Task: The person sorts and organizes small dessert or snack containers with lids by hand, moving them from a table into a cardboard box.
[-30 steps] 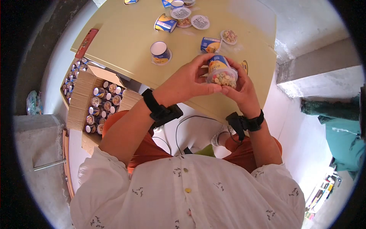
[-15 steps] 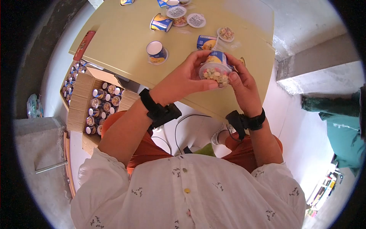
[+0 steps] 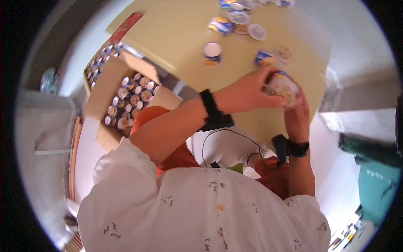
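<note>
Both hands are closed round one snack cup [image 3: 284, 91] over the near right of the table. It has a blue label and a clear domed top with pale and pink pieces showing inside; the dome tilts towards me. My left hand [image 3: 264, 91] grips the cup's left side, thumb along the front. Against its right side is my right hand [image 3: 298, 115], its fingers partly hidden and blurred. Just beyond them lie a blue-and-yellow cup [image 3: 265, 58] on its side and a clear dome of snack pieces [image 3: 284, 54].
A white-topped blue cup [image 3: 211, 53] stands on the yellow table [image 3: 180, 38]. Farther back are a tipped cup [image 3: 221, 25] and round white-labelled lids [image 3: 256, 32]. An open cardboard box [image 3: 103, 94] full of cups is at the left, near a red strip-shaped object [image 3: 126, 27].
My view has swung left, so the table, box and hands appear farther right. The cup stays between both hands, with its dome turned slightly more to the right.
</note>
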Available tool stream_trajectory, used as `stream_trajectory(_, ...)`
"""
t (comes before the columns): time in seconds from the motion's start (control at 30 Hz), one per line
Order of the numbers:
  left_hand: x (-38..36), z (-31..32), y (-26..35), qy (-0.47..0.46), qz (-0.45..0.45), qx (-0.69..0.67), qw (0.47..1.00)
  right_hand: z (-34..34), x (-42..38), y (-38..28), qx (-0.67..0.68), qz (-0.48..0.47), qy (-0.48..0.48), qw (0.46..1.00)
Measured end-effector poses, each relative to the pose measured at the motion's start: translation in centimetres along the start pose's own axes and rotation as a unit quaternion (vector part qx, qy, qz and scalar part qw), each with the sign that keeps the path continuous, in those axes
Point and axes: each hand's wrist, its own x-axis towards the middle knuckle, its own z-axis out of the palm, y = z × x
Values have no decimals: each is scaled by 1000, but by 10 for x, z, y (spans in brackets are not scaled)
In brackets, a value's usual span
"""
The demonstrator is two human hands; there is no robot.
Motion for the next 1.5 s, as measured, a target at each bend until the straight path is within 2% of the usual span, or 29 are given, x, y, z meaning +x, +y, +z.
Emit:
stream_trajectory(0.1, -1, 3, 3, 31, 90, 86, 992, -5, -1, -4, 24, -17, -2, 1000)
stream_trajectory(0.2, -8, 7, 27, 70, 86, 47, 993, -2, 7, -15, 27, -5, 7, 1000)
stream_trajectory(0.27, -12, 10, 42, 124, 87, 50, 987, -7, 15, -17, 149, 43, 49, 987)
stream_trajectory(0.3, -15, 10, 50, 163, 87, 49, 982, 2, 17, -19, 149, 47, 39, 987)
stream_trajectory(0.33, -21, 6, 65, 172, 86, 50, 980, 16, 20, -27, 125, 25, 58, 990)
stream_trajectory(0.4, -31, -1, 89, 173, 24, -63, 983, 52, 23, -44, 109, -10, 77, 991)
stream_trajectory(0.43, -34, -5, 92, 179, 26, -62, 982, 59, 25, -50, 110, -10, 71, 991)
stream_trajectory(0.5, -38, -15, 102, 205, 22, -80, 975, 70, 29, -57, 157, -47, -95, 982)
stream_trajectory(0.53, -44, -19, 108, 208, 24, -78, 975, 77, 31, -58, 158, -48, -98, 981)
stream_trajectory(0.6, -62, -30, 120, 235, -2, -47, 971, 95, 35, -57, 36, -75, -102, 991)
stream_trajectory(0.7, -88, -44, 128, 267, -16, -39, 963, 138, 31, -52, 74, -69, -87, 991)
stream_trajectory(0.83, -119, -75, 104, 268, 8, -54, 962, 170, 33, -41, 49, -11, -89, 995)
stream_trajectory(0.93, -148, -101, 91, 244, 19, -127, 961, 194, 43, -29, -33, 19, -115, 993)
stream_trajectory(1.0, -167, -119, 85, 214, -15, -176, 961, 214, 50, -19, -66, 48, -147, 986)
stream_trajectory(1.1, -194, -139, 65, 270, -37, -195, 942, 244, 59, -7, -57, 90, -209, 972)
stream_trajectory(1.13, -202, -146, 61, 281, -45, -197, 938, 253, 64, 2, -56, 70, -248, 965)
stream_trajectory(1.3, -235, -175, 43, 291, -86, -195, 933, 293, 82, 47, -79, 61, -289, 952)
stream_trajectory(1.4, -249, -194, 4, 290, -92, -311, 900, 304, 100, 72, -159, 114, -357, 914)
stream_trajectory(1.43, -251, -198, -9, 291, -95, -314, 899, 308, 104, 80, -159, 119, -357, 913)
stream_trajectory(1.5, -253, -205, -26, 350, -60, -384, 852, 317, 113, 100, -95, 160, -373, 909)
